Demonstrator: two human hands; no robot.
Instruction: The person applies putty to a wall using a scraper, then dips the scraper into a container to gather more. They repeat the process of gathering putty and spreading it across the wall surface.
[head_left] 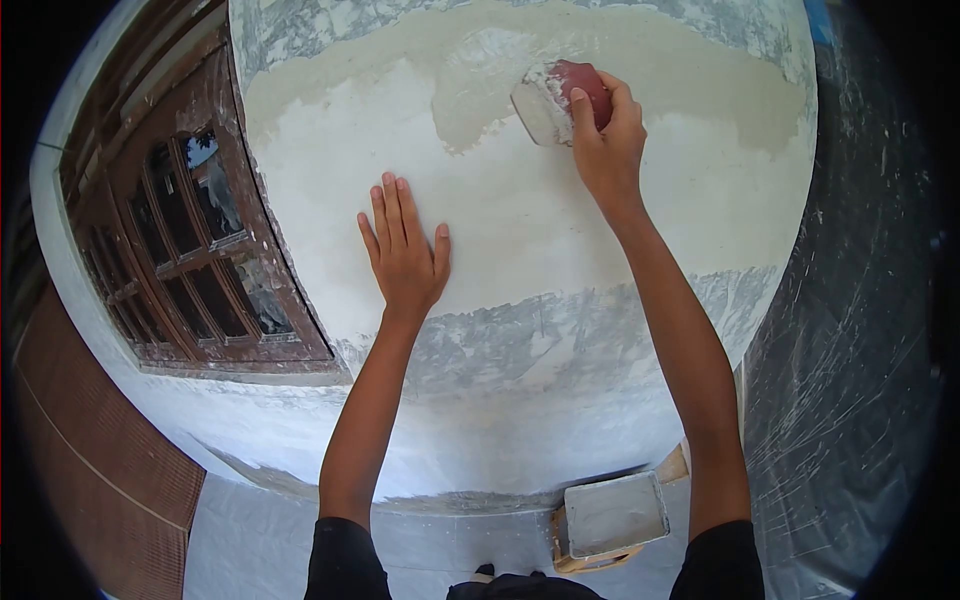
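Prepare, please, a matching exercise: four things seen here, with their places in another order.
1. Bare left hand
2. Dark red, paste-smeared hand tool
3. Brown wooden glazed window
4. Pale grey rectangular tray

A. Low in the picture
B. In the bare right hand
C. Flat against the grey-white wall
D. At the picture's left

Pairs: 1-C; 2-B; 3-D; 4-A

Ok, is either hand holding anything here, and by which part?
The right hand holds a plaster-smeared tool by its dark red end. The left hand lies open against the wall, holding nothing.
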